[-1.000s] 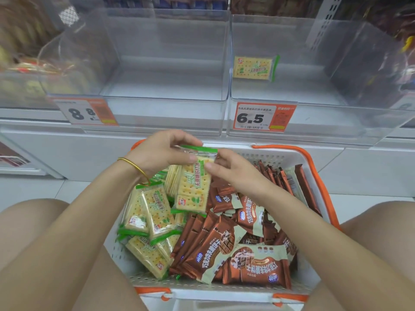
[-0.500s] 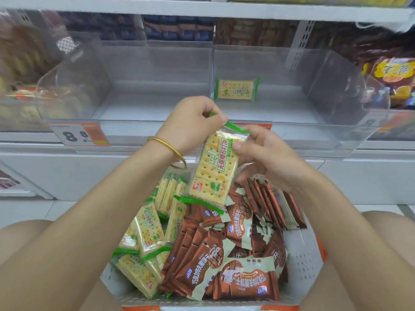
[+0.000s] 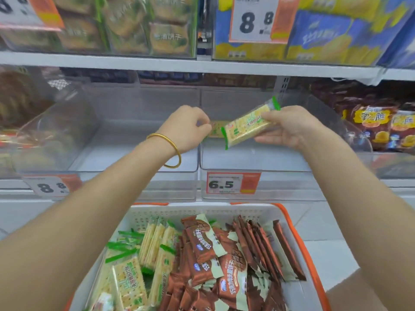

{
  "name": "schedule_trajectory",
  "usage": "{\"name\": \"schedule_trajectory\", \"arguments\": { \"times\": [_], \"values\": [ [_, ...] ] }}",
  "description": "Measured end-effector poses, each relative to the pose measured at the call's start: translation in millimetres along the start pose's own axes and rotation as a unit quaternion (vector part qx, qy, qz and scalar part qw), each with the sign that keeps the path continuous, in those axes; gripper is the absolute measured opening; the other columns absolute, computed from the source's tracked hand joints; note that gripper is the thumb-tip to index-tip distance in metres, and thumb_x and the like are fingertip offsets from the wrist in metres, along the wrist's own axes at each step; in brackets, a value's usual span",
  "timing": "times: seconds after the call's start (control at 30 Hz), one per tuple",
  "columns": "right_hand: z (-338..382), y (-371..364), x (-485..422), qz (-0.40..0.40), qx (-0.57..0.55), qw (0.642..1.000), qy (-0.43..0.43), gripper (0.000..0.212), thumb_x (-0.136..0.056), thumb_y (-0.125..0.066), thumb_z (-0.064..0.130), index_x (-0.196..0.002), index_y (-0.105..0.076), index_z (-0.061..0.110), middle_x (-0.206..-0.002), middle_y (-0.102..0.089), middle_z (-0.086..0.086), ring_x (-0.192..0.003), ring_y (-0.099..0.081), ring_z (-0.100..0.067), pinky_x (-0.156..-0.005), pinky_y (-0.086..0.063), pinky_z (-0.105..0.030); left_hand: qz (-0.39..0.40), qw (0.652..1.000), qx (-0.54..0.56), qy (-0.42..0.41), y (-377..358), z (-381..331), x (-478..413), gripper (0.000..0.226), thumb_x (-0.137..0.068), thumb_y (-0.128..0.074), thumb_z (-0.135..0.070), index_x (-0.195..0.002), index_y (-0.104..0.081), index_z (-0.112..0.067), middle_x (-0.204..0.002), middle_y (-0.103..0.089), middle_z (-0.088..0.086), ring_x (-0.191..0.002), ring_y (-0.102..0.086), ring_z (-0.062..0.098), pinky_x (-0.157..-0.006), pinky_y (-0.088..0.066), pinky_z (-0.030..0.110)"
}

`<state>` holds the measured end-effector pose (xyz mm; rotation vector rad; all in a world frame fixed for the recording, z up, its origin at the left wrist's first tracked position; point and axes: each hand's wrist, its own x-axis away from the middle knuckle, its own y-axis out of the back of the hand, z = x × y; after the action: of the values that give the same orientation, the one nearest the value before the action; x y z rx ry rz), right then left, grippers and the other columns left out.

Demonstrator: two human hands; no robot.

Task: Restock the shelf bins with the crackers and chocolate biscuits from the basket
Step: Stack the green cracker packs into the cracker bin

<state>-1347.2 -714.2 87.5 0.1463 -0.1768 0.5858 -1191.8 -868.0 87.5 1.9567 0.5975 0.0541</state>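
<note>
Head view: the right hand [image 3: 289, 129] pinches one cracker packet [image 3: 247, 125] near its far end, thumb on top and fingers beneath. The packet is tilted in the air over the right-hand clear bin [image 3: 258, 162]; a second cracker packet [image 3: 216, 129] lies at the back of that bin. The left hand [image 3: 186, 129] hovers beside it with fingers curled; whether it grips anything cannot be told.

Risks, as judged: the hold near one end is slight, so the packet may swing or slip and fall short onto the basket [image 3: 202, 212]; a hard drop may crack the crackers. Chocolate biscuit packets [image 3: 208, 243] and crackers lie side by side in the basket, so a wrong-bin placement is possible.

Writing: the price tag [image 3: 232, 184] under the right-hand bin reads 6.5; the left-bin tag [image 3: 51, 187] reads 8.8, as does the upper-shelf tag [image 3: 254, 19]. Packet lettering is Chinese and too blurred to read.
</note>
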Motion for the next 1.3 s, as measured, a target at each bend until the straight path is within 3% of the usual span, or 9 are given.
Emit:
{"name": "schedule_trajectory", "arguments": {
  "times": [0.13, 0.2, 0.4, 0.5, 0.63, 0.9, 1.03, 1.2, 1.3],
  "values": [
    [-20, -26, -59, 0.007, 0.092, 0.990, -0.110, 0.010, -0.091, -0.061, 0.005, -0.096, -0.053, 0.001, -0.075, -0.065, -0.020, -0.047, -0.065, -0.027, -0.046, -0.055, -0.041, 0.056, 0.998, -0.023, 0.028, -16, 8, -14, 0.039, -0.092, -0.054, -0.030, -0.125, -0.054, -0.009, -0.136, -0.042, 0.012, -0.131, -0.035, 0.028, -0.108, -0.030, 0.034],
    [-29, -40, -84, 0.020, 0.061, 0.989, -0.134, 0.019, -0.091, -0.059, 0.002, -0.109, -0.052, 0.001, -0.082, -0.064, -0.019, -0.057, -0.065, -0.027, -0.058, -0.058, -0.043, 0.048, 0.998, -0.022, 0.030, -19, 10, -17, 0.043, -0.090, -0.056, -0.025, -0.129, -0.048, -0.010, -0.138, -0.037, 0.010, -0.132, -0.034, 0.027, -0.106, -0.028, 0.031],
    [-49, -34, -124, 0.003, 0.217, 0.973, -0.082, 0.050, -0.081, -0.075, 0.014, -0.125, -0.053, 0.008, -0.109, -0.063, -0.007, -0.095, -0.058, -0.021, -0.081, -0.052, -0.033, 0.039, 0.999, 0.003, 0.007, -22, 17, -14, 0.051, -0.089, -0.050, -0.013, -0.138, -0.039, -0.016, -0.145, -0.028, 0.003, -0.136, -0.025, 0.022, -0.104, -0.024, 0.026],
    [-59, -26, -138, -0.005, 0.315, 0.948, -0.038, 0.052, -0.080, -0.076, 0.024, -0.124, -0.054, 0.007, -0.110, -0.063, -0.009, -0.082, -0.055, -0.020, -0.062, -0.048, -0.027, 0.037, 0.999, 0.007, 0.002, -22, 19, -13, 0.052, -0.089, -0.050, -0.015, -0.139, -0.037, -0.019, -0.146, -0.026, 0.001, -0.137, -0.022, 0.019, -0.104, -0.023, 0.025],
    [-64, -32, -152, -0.043, 0.386, 0.921, -0.022, 0.033, -0.084, -0.072, 0.030, -0.099, -0.053, 0.008, -0.091, -0.061, -0.009, -0.070, -0.058, -0.022, -0.077, -0.058, -0.037, 0.031, 0.999, 0.007, -0.007, -23, 21, -13, 0.051, -0.088, -0.050, -0.016, -0.138, -0.038, -0.020, -0.147, -0.025, -0.001, -0.138, -0.021, 0.017, -0.101, -0.022, 0.022],
    [-65, -55, -160, -0.112, 0.398, 0.910, -0.022, 0.062, -0.082, -0.073, 0.027, -0.134, -0.044, 0.011, -0.109, -0.064, -0.009, -0.094, -0.065, -0.028, -0.082, -0.055, -0.036, 0.024, 1.000, 0.004, -0.009, -24, 19, -13, 0.050, -0.090, -0.049, -0.016, -0.138, -0.037, -0.019, -0.145, -0.027, -0.002, -0.136, -0.023, 0.016, -0.100, -0.023, 0.022],
    [-66, -56, -161, -0.113, 0.362, 0.924, -0.056, 0.057, -0.080, -0.075, 0.023, -0.127, -0.047, 0.006, -0.091, -0.058, -0.007, -0.078, -0.062, -0.025, -0.078, -0.057, -0.036, 0.022, 1.000, 0.004, -0.012, -24, 20, -13, 0.048, -0.091, -0.050, -0.019, -0.137, -0.039, -0.020, -0.143, -0.029, -0.002, -0.135, -0.024, 0.017, -0.095, -0.022, 0.020],
    [-68, -54, -164, -0.119, 0.342, 0.930, -0.066, 0.054, -0.077, -0.079, 0.022, -0.119, -0.049, 0.006, -0.108, -0.063, -0.011, -0.079, -0.064, -0.025, -0.077, -0.058, -0.036, 0.015, 1.000, 0.020, -0.012, -23, 20, -11, 0.048, -0.093, -0.051, -0.027, -0.139, -0.038, -0.024, -0.142, -0.030, -0.002, -0.136, -0.024, 0.017, -0.100, -0.023, 0.022],
    [-64, -48, -162, -0.091, 0.325, 0.940, -0.058, 0.023, -0.081, -0.072, 0.009, -0.085, -0.050, 0.012, -0.117, -0.061, -0.015, -0.084, -0.060, -0.023, -0.069, -0.056, -0.031, -0.026, 0.999, 0.039, -0.021, -22, 21, -3, 0.048, -0.091, -0.054, -0.027, -0.138, -0.041, -0.024, -0.141, -0.032, -0.002, -0.136, -0.024, 0.014, -0.099, -0.020, 0.017]
  ]
}}
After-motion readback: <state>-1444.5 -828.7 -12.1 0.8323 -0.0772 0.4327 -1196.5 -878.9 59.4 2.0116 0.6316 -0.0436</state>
